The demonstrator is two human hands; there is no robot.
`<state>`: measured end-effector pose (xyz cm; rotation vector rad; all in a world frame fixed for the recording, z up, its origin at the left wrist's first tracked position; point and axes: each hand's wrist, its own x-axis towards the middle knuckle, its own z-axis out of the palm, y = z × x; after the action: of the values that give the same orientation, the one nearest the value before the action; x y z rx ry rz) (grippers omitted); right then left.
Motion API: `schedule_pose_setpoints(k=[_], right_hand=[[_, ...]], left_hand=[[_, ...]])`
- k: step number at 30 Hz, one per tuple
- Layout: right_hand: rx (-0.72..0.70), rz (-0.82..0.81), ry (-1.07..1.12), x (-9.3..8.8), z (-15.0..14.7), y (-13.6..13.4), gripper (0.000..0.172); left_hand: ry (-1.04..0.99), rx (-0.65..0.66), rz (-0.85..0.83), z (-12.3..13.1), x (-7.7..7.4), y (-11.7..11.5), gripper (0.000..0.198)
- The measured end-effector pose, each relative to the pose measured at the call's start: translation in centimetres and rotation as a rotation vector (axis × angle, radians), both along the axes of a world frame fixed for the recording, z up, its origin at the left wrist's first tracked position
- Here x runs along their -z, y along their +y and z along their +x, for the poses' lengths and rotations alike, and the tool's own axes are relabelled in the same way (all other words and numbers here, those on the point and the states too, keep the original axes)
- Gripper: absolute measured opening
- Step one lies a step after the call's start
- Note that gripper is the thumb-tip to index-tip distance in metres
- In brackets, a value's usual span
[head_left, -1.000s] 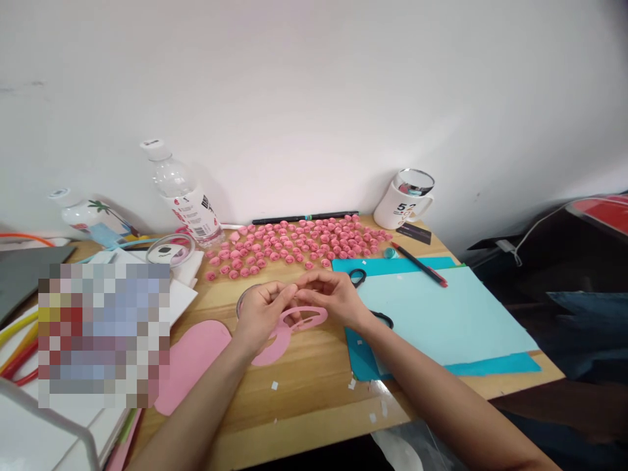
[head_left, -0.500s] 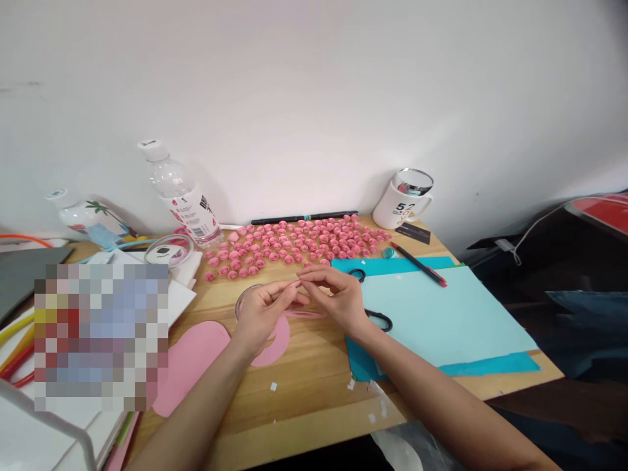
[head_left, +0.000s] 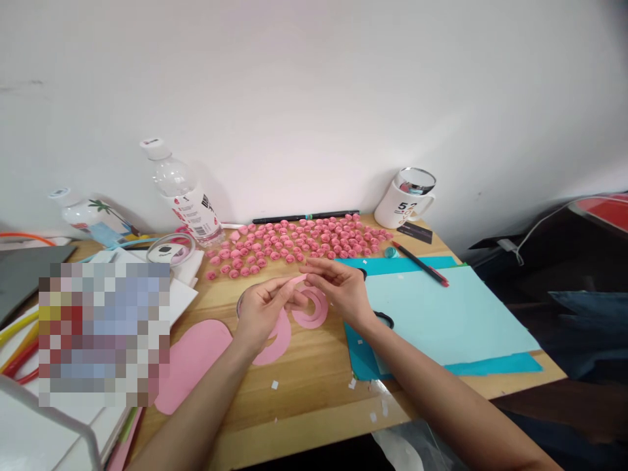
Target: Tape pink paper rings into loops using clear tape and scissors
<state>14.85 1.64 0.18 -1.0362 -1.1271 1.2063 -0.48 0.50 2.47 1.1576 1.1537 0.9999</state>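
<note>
My left hand [head_left: 260,311] and my right hand [head_left: 341,288] meet above the wooden desk [head_left: 314,386], both pinching the end of a pink paper spiral strip [head_left: 312,307] whose coil hangs down between them. Under my left hand lie a pink paper disc [head_left: 277,337] and a clear round lid, mostly hidden. Behind my hands several small pink paper roses [head_left: 294,242] are spread over the desk. Black scissors [head_left: 380,318] lie beneath my right wrist on blue paper sheets [head_left: 441,314].
Two plastic bottles [head_left: 184,196] and a white mug [head_left: 407,199] stand by the wall. A black pen [head_left: 304,217] and a red pencil [head_left: 419,263] lie near the roses. A larger pink cut-out [head_left: 189,363] and stacked papers [head_left: 29,432] sit at left. White scraps dot the front edge.
The pink spiral has turned from edge-on to face me as a round coil, and my hands have lifted its end slightly. The arms have hardly shifted.
</note>
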Motion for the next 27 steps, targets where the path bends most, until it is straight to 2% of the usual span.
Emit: schedule_pose_setpoints(k=[9, 13, 20, 27], right_hand=[[0.002, -0.027, 0.000, -0.04, 0.07, -0.06, 0.031], [-0.045, -0.024, 0.041, -0.20, 0.01, -0.15, 0.025], [-0.037, 0.016, 0.029, -0.47, 0.00, -0.01, 0.018], [-0.099, -0.107, 0.048, -0.36, 0.16, 0.30, 0.017]], left_hand=[[-0.051, 0.011, -0.025, -0.01, 0.11, -0.03, 0.018], [-0.063, 0.040, -0.013, -0.03, 0.04, -0.03, 0.016], [-0.094, 0.065, -0.026, -0.04, -0.03, -0.15, 0.015], [-0.138, 0.022, -0.022, -0.07, -0.02, -0.03, 0.018]])
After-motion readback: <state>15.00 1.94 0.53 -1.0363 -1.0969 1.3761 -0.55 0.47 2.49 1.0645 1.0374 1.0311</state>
